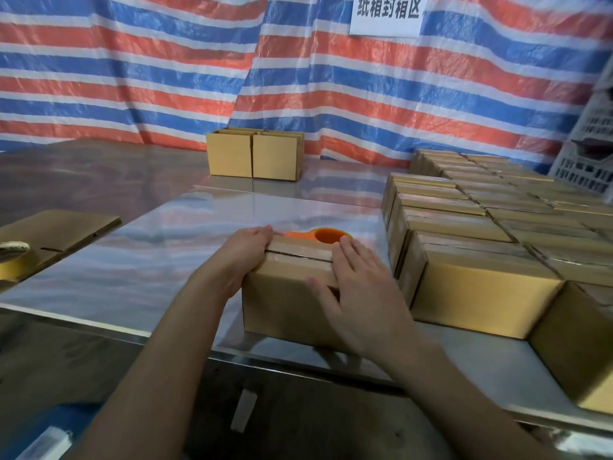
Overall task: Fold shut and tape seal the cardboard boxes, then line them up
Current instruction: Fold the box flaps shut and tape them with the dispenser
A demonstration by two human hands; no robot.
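cardboard box (285, 303) sits near the front edge of the steel table (149, 260), flaps folded down. your left hand (247, 257) grips its left top edge, fingers curled over; your right hand (361, 280) presses flat on the right side, fingers straight.

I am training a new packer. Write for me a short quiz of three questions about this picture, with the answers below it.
1. True or false: the left hand and the right hand are both on the same box.
2. Choose one: where do the many closed boxes stand? A. To the person's left. B. In rows to the person's right. C. On the floor.
3. Fill the gap: the orange object lies just ___ the box, on its far side from the person.

Key: 1 true; 2 B; 3 behind.
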